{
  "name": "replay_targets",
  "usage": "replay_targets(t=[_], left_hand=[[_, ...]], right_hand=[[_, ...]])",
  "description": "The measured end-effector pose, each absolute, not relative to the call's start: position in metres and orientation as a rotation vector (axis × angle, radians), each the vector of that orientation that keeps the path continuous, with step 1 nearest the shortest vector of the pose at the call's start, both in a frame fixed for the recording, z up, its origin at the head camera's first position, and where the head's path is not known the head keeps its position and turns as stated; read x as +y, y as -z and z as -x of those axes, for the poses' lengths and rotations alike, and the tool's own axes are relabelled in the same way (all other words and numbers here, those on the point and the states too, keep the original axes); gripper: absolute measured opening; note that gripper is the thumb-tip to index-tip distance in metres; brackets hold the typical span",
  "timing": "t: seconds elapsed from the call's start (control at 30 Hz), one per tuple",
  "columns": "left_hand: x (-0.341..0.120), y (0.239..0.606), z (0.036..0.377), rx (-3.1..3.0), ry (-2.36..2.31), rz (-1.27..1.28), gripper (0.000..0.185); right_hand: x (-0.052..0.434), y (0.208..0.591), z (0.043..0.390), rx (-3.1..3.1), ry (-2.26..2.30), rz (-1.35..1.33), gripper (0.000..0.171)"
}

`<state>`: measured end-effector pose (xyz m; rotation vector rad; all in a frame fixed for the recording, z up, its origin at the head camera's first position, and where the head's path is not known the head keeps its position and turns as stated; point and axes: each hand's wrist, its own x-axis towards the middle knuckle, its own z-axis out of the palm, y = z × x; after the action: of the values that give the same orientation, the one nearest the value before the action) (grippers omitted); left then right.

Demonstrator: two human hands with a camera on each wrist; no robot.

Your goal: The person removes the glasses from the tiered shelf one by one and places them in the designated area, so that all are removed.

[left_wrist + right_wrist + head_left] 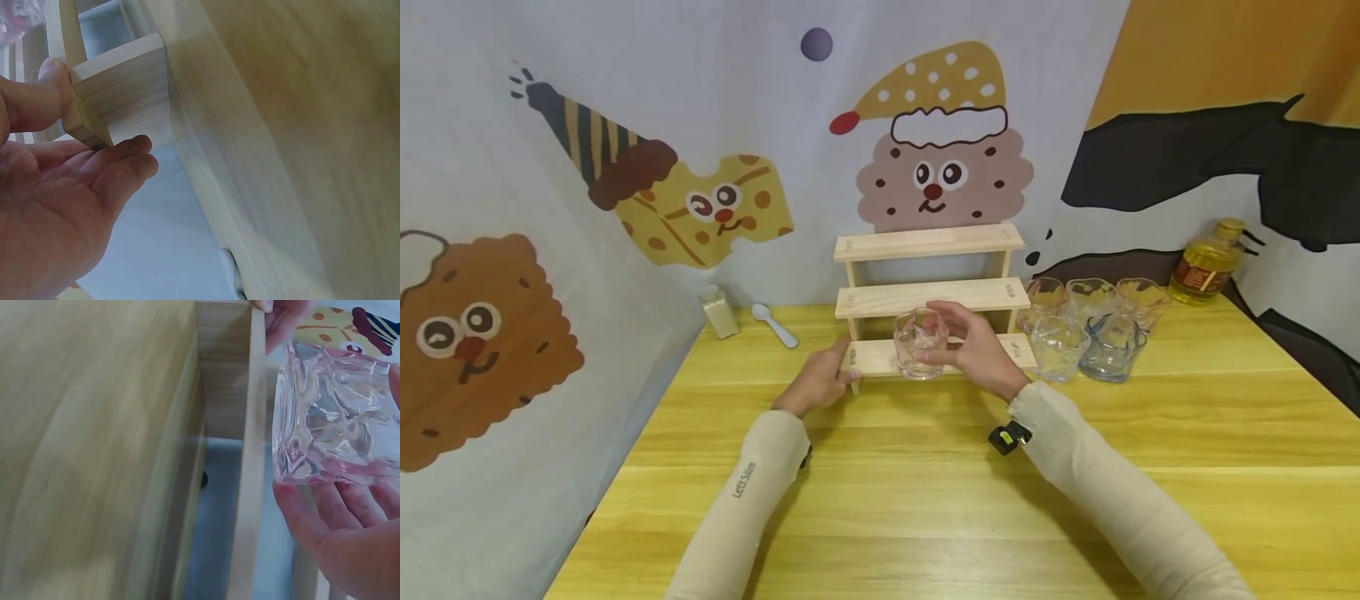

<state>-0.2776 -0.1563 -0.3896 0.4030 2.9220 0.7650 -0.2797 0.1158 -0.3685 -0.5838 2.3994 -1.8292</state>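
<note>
A staged tabletop set: cartoon backdrop point(925, 158) behind a wooden table point(925, 500).

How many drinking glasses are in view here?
6. One glass is in the right hand at the rack's lowest step; five glasses cluster on the table right of the rack. Others may be hidden.

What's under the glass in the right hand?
The glass in the right hand sits over the wooden rack's lowest step. Whether its base touches the step is hidden.
</note>
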Motion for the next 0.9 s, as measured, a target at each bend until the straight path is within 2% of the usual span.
replay_targets(t=[0.9], left_hand=[[-0.158, 0.392, 0.278, 2.925, -0.774, -0.417, 0.062]], right_hand=[[0.243, 0.347, 0.255, 2.732, 1.639, 0.383, 0.078]])
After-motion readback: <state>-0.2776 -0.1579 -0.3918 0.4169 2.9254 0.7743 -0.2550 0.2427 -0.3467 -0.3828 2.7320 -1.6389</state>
